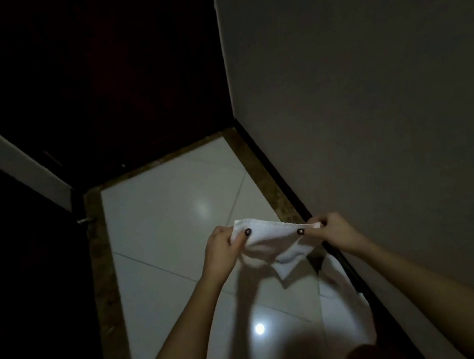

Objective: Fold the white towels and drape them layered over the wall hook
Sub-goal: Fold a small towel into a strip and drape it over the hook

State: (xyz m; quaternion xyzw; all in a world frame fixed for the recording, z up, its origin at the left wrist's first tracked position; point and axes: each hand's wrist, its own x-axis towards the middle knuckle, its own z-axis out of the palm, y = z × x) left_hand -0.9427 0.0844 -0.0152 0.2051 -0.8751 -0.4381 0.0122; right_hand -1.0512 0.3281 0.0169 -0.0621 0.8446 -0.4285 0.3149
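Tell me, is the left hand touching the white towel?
Touching. The head view shows the left hand pinching the white towel at its left end, thumb pressed on the cloth; the right hand pinches the other end.

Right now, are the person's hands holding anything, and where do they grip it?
Both hold one white towel in the air: the left hand pinches its upper left end, the right hand its upper right end.

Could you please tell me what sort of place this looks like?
Probably a dim indoor corner by a doorway, perhaps a bathroom: glossy white floor tiles, a brown stone border, a plain wall.
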